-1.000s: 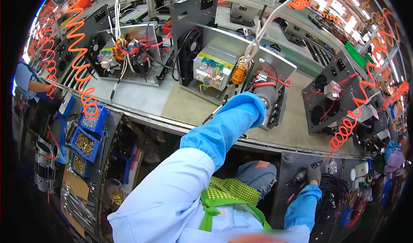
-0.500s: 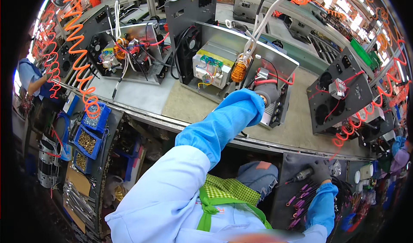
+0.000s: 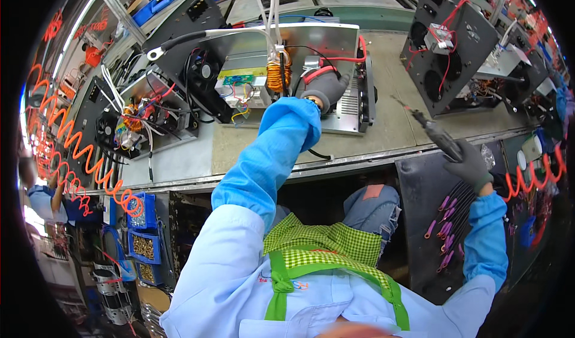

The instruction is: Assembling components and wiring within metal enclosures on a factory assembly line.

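Observation:
My left hand [image 3: 326, 88], in a grey glove, reaches inside an open metal equipment chassis [image 3: 353, 121], beside a red cable [image 3: 342, 58] and a small silver part [image 3: 311, 64]. Its fingertips are hidden in there. Left of it sit a copper-wound coil [image 3: 277, 76] with thick white leads and a yellow-topped unit with a green circuit board [image 3: 238, 80]. My right hand [image 3: 470, 167], also gloved, is closed round a dark power screwdriver [image 3: 442, 139]. The tool is raised over the bench's front edge, its bit pointing up and left, apart from any chassis.
A second chassis [image 3: 446, 50] stands at the right; another [image 3: 141, 119] is at the left. Purple-tipped cables [image 3: 446, 227] lie on a dark surface below my right hand. Blue bins [image 3: 144, 246] of screws sit low left. Orange coiled hoses [image 3: 72, 140] hang at the left.
My right hand has lifted the power screwdriver from the dark lower surface to the bench edge. The left hand stays inside the chassis. The view has shifted, and the white leads now lean left.

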The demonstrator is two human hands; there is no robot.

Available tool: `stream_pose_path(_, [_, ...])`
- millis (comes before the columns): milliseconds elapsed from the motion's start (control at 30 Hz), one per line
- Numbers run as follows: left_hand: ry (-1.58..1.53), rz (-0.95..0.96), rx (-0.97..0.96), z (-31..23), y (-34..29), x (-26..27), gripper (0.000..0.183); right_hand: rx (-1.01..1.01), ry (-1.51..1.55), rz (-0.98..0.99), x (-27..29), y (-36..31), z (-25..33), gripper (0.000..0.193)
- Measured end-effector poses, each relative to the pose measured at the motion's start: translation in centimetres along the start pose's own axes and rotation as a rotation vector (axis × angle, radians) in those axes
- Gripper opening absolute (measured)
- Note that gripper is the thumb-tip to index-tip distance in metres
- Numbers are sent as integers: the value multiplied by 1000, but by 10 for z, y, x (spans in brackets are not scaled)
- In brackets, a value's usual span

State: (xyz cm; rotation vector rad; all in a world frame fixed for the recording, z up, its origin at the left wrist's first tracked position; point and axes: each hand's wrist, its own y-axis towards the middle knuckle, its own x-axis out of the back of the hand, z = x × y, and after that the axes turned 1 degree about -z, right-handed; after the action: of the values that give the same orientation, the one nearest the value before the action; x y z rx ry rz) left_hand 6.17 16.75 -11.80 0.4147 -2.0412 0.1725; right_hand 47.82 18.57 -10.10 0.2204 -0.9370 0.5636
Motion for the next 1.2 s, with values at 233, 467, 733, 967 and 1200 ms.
stream_pose_path(233, [4, -48, -83, 10, -2, -7, 45, 244, -388, -308, -48, 41, 34, 44])
stream_pose_path(467, [-25, -55, -135, 25, 8, -20, 40, 254, -447, -272, -53, 61, 51, 39])
stream_pose_path(733, [8, -45, -142, 20, 8, -17, 39, 261, -427, -305, -50, 63, 54, 39])
stream_pose_path(967, [-37, -99, -167, 22, 3, -18, 48, 306, -470, -281, -53, 71, 54, 38])
stream_pose_path(1200, [-22, -96, -113, 22, 0, -26, 49, 507, -548, -170, -16, 104, 49, 41])
